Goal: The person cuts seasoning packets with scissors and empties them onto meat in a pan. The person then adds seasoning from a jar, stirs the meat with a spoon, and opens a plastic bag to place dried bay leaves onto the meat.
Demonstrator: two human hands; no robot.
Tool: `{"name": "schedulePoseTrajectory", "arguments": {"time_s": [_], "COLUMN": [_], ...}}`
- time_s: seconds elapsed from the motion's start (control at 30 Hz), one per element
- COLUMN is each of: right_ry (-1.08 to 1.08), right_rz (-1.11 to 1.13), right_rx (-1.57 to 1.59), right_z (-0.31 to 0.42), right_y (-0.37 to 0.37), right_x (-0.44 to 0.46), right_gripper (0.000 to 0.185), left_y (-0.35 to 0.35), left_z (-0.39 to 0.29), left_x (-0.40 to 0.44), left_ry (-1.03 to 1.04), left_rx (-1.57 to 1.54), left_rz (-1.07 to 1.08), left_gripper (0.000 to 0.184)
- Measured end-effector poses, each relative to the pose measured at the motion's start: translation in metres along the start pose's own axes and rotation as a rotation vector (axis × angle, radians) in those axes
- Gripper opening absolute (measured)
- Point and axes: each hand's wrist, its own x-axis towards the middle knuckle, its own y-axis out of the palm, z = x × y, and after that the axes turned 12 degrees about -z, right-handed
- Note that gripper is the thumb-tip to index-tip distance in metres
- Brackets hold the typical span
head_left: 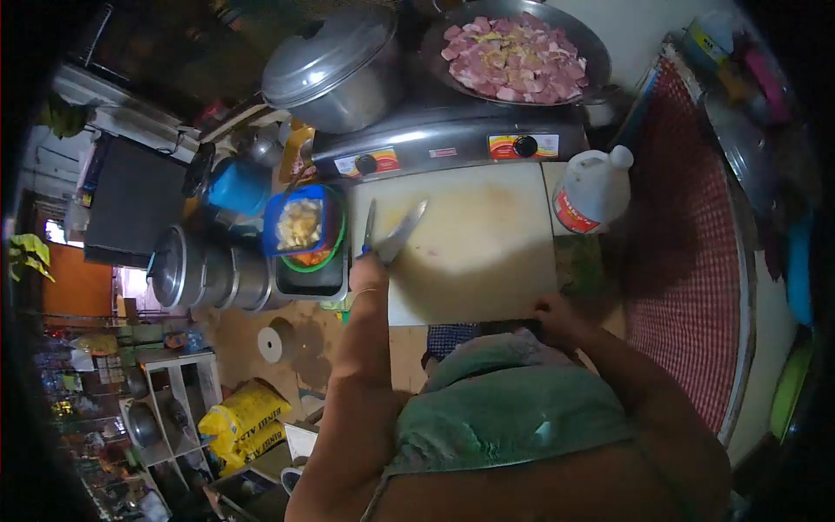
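My left hand (pixel 370 273) is closed at the left edge of the white cutting board (pixel 487 252), around the handle end of a wide-bladed knife (pixel 406 231). A narrow knife (pixel 370 222) with a blue handle lies beside it, its handle end against my fingers. Both blades point away from me. My right hand (pixel 557 318) is low at the board's near right edge, in shadow; its fingers are mostly hidden. Left of the board, a blue container (pixel 271 228) of pale chopped pieces sits over a green-rimmed bowl (pixel 336 252) with orange pieces, above a grey tray (pixel 315 284).
Beyond the board stands a two-burner stove (pixel 444 143), with a lidded pot (pixel 348 100) and a wide pan (pixel 600 70) of cut raw meat. A white jug (pixel 593 193) stands right of the board. Metal pots (pixel 196 270) stand at left. A red checked cloth (pixel 674 261) covers the right side.
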Motion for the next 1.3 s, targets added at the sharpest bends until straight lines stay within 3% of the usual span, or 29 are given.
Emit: {"name": "schedulePoseTrajectory", "arguments": {"time_s": [0.1, 0.23, 0.33, 0.4, 0.53, 0.9, 1.0, 1.1, 1.17, 1.3], "right_ry": [-0.264, -0.245, -0.243, -0.192, -0.049, -0.295, -0.532, -0.456, -0.426, -0.295], "right_rz": [-0.09, -0.102, -0.11, -0.107, -0.098, -0.146, -0.194, -0.135, -0.127, -0.12], "right_rx": [-0.05, -0.115, -0.179, -0.204, -0.126, -0.232, -0.433, -0.548, -0.484, -0.38], "right_z": [-0.054, -0.038, -0.052, -0.061, 0.007, 0.006, -0.013, 0.008, 0.023, 0.01], "right_y": [-0.028, -0.047, -0.047, -0.048, -0.044, -0.001, 0.005, 0.006, 0.004, 0.0], "right_x": [0.039, 0.04, 0.053, 0.056, 0.014, 0.022, 0.037, 0.028, 0.01, -0.002], "right_gripper": [0.031, 0.03, 0.032, 0.034, 0.034, 0.03, 0.029, 0.028, 0.026, 0.021], "left_y": [-0.001, -0.003, 0.033, 0.03, 0.025, 0.02, 0.027, 0.086, 0.089, 0.061], "left_z": [-0.022, -0.022, 0.012, 0.012, 0.01, 0.013, 0.001, -0.012, -0.031, -0.063], "left_x": [-0.018, -0.05, -0.044, -0.043, -0.04, -0.031, -0.025, -0.009, -0.009, -0.023], "left_ry": [-0.017, -0.011, 0.083, 0.051, -0.018, 0.001, 0.278, 0.667, 0.792, 0.783], "left_rx": [-0.011, 0.095, 0.073, 0.079, 0.064, -0.035, 0.047, -0.033, -0.046, 0.016], "left_rz": [-0.132, -0.133, -0.199, -0.1, -0.043, -0.235, -0.319, -0.314, -0.282, -0.11], "left_gripper": [0.038, 0.039, 0.028, 0.025, 0.022, 0.024, 0.02, 0.019, 0.022, 0.028]}}
